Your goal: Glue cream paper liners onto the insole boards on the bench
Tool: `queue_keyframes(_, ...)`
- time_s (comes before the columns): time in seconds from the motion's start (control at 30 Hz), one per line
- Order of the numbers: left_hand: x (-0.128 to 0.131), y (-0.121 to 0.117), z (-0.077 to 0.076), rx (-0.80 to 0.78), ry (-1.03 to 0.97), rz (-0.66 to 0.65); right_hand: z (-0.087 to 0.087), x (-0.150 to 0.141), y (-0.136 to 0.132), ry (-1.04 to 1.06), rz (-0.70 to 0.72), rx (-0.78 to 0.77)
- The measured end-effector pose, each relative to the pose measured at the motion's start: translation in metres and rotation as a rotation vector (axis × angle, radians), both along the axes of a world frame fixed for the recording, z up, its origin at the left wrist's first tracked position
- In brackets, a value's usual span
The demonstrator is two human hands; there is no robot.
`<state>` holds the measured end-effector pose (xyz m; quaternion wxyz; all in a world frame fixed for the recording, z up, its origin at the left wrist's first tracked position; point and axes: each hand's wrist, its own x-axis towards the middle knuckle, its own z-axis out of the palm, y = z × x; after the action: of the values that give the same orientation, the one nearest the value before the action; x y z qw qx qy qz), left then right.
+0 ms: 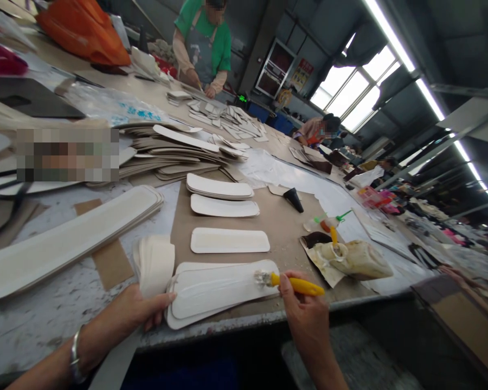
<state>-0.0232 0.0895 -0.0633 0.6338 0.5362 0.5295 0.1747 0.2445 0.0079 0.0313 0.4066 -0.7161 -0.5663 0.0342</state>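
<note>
My right hand [305, 311] grips a glue brush by its yellow handle [299, 284]. The brush's smeared bristles rest on the right part of a long white panel [215, 290], where a wet-looking streak shows. More such panels lie beneath it, slightly fanned. At the left end, my left hand [152, 309] presses its thumb on the panels, fingers curled under. Just behind that hand stands a curled bundle of white strips [156, 265]; a pale strip [120, 360] hangs below the wrist. Whether the hand also holds these strips is hidden.
Shorter white pieces [230, 240] lie behind the panels, with larger stacks [179, 151] beyond. At right sit a glue-stained container [358, 259], small bottles [329, 223] and a black cone [293, 199]. Long panels [73, 238] lie left. A co-worker [203, 49] stands across the table.
</note>
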Motion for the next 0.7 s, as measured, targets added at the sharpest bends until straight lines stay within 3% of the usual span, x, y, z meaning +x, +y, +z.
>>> queue_keyframes(0.07, 0.000, 0.000, -0.004, 0.005, 0.004, 0.007, -0.005, 0.001, 0.000, 0.070, 0.050, -0.038)
queue_keyframes(0.17, 0.000, -0.002, -0.004, 0.001, -0.011, 0.036, -0.010, 0.016, 0.001, -0.033, 0.042, -0.023)
queue_keyframes(0.37, 0.003, -0.002, 0.003, 0.005, -0.023, 0.041, 0.004, 0.041, -0.003, -0.246, -0.036, 0.076)
queue_keyframes(0.5, 0.004, -0.001, 0.018, -0.014, -0.022, 0.066, 0.018, 0.035, -0.005, -0.282, -0.047, 0.123)
queue_keyframes(0.63, -0.002, -0.006, 0.041, 0.141, 0.037, 0.156, 0.033, 0.025, -0.003, -0.175, -0.069, 0.100)
queue_keyframes(0.7, -0.006, -0.012, 0.052, 0.173, -0.027, 0.252, 0.038, 0.012, 0.000, -0.066, -0.061, 0.075)
